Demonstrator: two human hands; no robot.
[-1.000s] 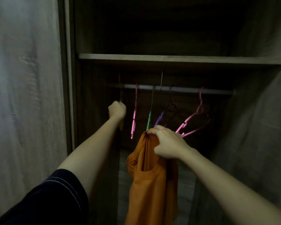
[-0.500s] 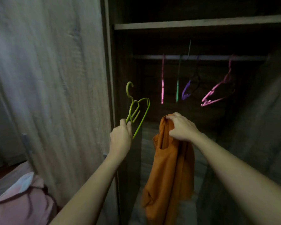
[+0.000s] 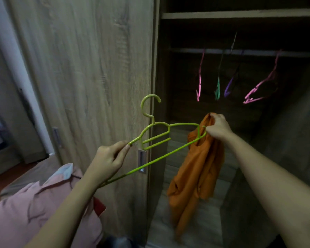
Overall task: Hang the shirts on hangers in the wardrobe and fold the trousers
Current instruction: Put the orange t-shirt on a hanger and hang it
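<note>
Beside the wardrobe door (image 3: 97, 68), green hanger (image 3: 169, 130) slants up-right, hook upward.

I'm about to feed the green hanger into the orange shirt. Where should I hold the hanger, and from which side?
Hold the green hanger by its left shoulder arm, coming from the lower left, as the left hand pinches it now. That probably keeps the hook up and leaves the right tip free, pointing at the orange shirt bunched in the right hand.
</note>
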